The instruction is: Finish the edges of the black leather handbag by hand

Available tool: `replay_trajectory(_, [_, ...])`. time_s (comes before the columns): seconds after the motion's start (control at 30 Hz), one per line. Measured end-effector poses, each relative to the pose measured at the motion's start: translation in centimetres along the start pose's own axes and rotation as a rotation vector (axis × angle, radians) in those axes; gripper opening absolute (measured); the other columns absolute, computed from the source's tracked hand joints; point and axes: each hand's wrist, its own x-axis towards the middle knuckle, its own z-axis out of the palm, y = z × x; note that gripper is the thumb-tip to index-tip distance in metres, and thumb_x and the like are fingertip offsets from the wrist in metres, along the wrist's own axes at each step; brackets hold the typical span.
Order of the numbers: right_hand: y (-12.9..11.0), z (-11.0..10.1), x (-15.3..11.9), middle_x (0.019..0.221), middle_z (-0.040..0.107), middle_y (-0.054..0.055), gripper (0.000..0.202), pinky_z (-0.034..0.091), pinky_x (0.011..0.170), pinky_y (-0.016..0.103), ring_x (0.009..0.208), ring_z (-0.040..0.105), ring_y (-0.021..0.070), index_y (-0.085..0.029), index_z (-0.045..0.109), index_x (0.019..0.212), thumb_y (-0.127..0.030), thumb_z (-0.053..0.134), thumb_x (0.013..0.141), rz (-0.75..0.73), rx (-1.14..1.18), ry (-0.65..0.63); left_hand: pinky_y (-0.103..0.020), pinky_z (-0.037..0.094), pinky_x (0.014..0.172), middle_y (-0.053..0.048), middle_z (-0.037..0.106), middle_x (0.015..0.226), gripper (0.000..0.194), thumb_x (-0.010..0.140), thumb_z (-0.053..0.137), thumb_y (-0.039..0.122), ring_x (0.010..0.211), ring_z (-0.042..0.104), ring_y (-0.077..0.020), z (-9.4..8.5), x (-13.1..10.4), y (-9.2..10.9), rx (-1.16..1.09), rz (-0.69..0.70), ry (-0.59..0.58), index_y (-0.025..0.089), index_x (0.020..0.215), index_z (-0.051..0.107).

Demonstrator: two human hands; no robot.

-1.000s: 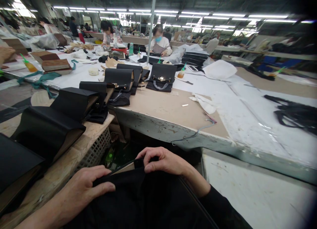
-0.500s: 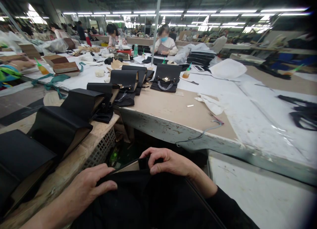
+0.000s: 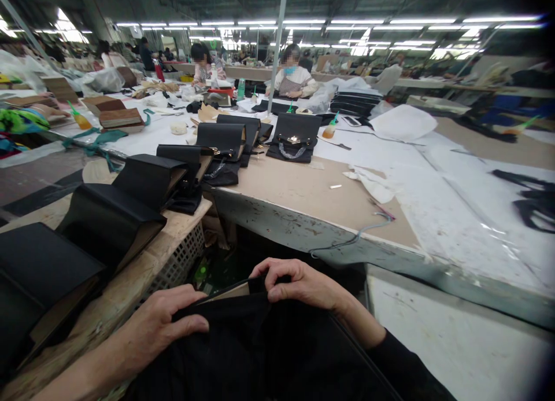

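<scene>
A black bag (image 3: 243, 343) with soft dark fabric lies in front of me at the bottom of the view, a beige inner edge showing at its opening. My left hand (image 3: 173, 314) grips the left side of that rim, thumb on the near face and fingers over the far side. At the upper right of the opening, my right hand (image 3: 290, 282) pinches the black edge between thumb and curled fingers. The lower part of the bag runs out of view. Several finished-looking black handbags (image 3: 110, 216) stand in a row on my left, apart from my hands.
A black handbag with a clear-wrapped handle (image 3: 292, 138) stands on the brown-topped workbench (image 3: 277, 184). Glue bottles (image 3: 330, 128), a white scrap (image 3: 375, 184) and a grey cord (image 3: 359, 233) lie beyond. A plastic crate (image 3: 182, 256) sits below left. Co-workers (image 3: 295, 77) sit across the table.
The whole scene has shifted slightly to the right in view. Both hands keep their hold on the bag's rim, with hardly any movement of the fingers.
</scene>
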Motion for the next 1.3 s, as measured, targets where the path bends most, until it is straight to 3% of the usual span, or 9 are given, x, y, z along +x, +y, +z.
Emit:
replay_trajectory(0.17, [-0.3,0.1,-0.6,0.124,0.066,0.008,0.018,0.041,0.103,0.04,0.112,0.061,0.0245,-0.017,0.066,0.081,-0.033,0.07,0.089,0.08,-0.105,0.096,-0.033,0.052,0.095,0.0,0.073,0.115,0.04,0.085,0.071,0.049,0.109,0.067,-0.0255,1.0,-1.3,-0.9,-0.218,-0.171,0.202,0.031,0.12,0.069])
replay_trajectory(0.33, [-1.2,0.5,0.0,0.134,0.055,0.009,0.015,0.04,0.107,0.04,0.123,0.054,0.0251,-0.018,0.065,0.078,-0.027,0.071,0.087,-0.082,-0.349,0.131,-0.035,0.053,0.093,-0.001,0.075,0.11,0.046,0.078,0.074,0.056,0.105,0.069,-0.0274,2.3,-2.7,-0.8,-0.247,-0.3,0.393,0.028,0.113,0.067])
replay_trajectory(0.47, [-1.8,1.0,1.1,0.106,0.065,0.008,0.011,0.049,0.087,0.033,0.096,0.062,0.0191,-0.017,0.065,0.085,-0.027,0.066,0.09,-0.142,-0.411,0.047,-0.033,0.051,0.092,0.0,0.074,0.103,0.044,0.076,0.075,0.059,0.104,0.068,-0.026,2.5,-3.3,-0.7,-0.197,-0.263,0.491,0.028,0.106,0.064])
replay_trajectory(0.63, [-2.6,1.6,2.3,0.095,0.073,0.004,0.039,0.049,0.071,0.027,0.081,0.065,0.018,-0.02,0.065,0.112,-0.049,0.071,0.087,0.103,-0.364,-0.036,-0.03,0.052,0.083,0.003,0.07,0.096,0.036,0.085,0.067,0.06,0.093,0.068,-0.0217,2.6,-4.2,-0.6,-0.179,-0.29,0.43,0.028,0.1,0.058])
replay_trajectory(0.77, [-3.0,2.6,3.6,0.089,0.073,0.004,0.055,0.043,0.064,0.028,0.078,0.066,0.0211,-0.022,0.072,0.103,-0.069,0.072,0.076,0.204,-0.558,-0.076,-0.031,0.053,0.083,0.002,0.07,0.097,0.037,0.085,0.067,0.06,0.094,0.068,-0.0222,3.0,-4.6,-1.3,-0.129,-0.246,0.442,0.028,0.099,0.057])
replay_trajectory(0.87, [-2.8,3.5,4.4,0.087,0.074,0.002,0.045,0.041,0.064,0.027,0.079,0.066,0.0199,-0.022,0.074,0.097,-0.063,0.073,0.079,0.126,-0.587,-0.059,-0.031,0.053,0.084,0.002,0.07,0.096,0.036,0.085,0.066,0.06,0.094,0.068,-0.0226,3.2,-4.6,-1.8,-0.107,-0.239,0.443,0.028,0.099,0.057])
replay_trajectory(0.97, [-2.4,4.0,4.6,0.086,0.073,-0.002,0.026,0.043,0.07,0.024,0.082,0.067,0.0162,-0.022,0.074,0.092,-0.048,0.073,0.087,0.016,-0.468,-0.081,-0.03,0.053,0.081,0.002,0.07,0.097,0.036,0.086,0.066,0.06,0.095,0.068,-0.0228,3.0,-4.5,-2.1,-0.104,-0.262,0.428,0.028,0.1,0.056])
replay_trajectory(1.07, [-2.2,4.1,4.3,0.085,0.072,-0.003,0.021,0.045,0.073,0.022,0.084,0.067,0.0149,-0.022,0.073,0.089,-0.043,0.074,0.087,-0.059,-0.354,-0.136,-0.027,0.054,0.076,0.003,0.069,0.093,0.035,0.086,0.066,0.059,0.091,0.068,-0.0213,2.9,-4.4,-1.8,-0.127,-0.266,0.401,0.028,0.099,0.055])
replay_trajectory(1.3, [-2.6,4.0,4.1,0.125,0.07,0.003,0.019,0.046,0.102,0.031,0.119,0.063,0.021,-0.021,0.07,0.086,-0.039,0.07,0.09,-0.155,-0.084,-0.314,-0.027,0.052,0.076,0.003,0.069,0.089,0.034,0.086,0.066,0.058,0.088,0.068,-0.0208,2.8,-4.2,0.0,-0.1,-0.242,0.434,0.027,0.096,0.056])
